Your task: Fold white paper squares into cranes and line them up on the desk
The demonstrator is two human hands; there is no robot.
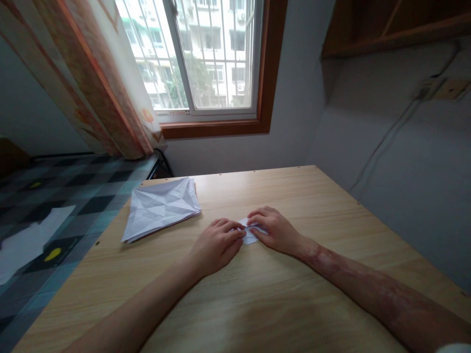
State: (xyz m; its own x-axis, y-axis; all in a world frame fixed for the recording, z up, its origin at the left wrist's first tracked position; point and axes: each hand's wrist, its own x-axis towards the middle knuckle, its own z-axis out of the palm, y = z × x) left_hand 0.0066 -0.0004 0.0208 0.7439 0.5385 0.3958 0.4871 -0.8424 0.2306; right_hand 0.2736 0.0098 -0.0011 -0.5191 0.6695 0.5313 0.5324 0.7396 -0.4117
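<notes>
A small folded piece of white paper (250, 239) lies on the wooden table in front of me, partly covered by my fingers. My left hand (222, 243) grips its left side, thumb and fingertips close together at the edge. From the other side my right hand (274, 229) holds it, with the fingers over the top and the thumb along a fold near the middle. Both hands rest low over the tabletop. To the left of them sits a stack of creased white paper sheets (162, 208), the top one marked with crossing fold lines.
The light wooden table (312, 304) ends at a wall on the right. Left of it is a bed with a checked cover (110, 186) and loose white paper (37, 240). A curtain (99, 73) hangs beside the window (221, 59); a cable (386, 137) runs down the right wall.
</notes>
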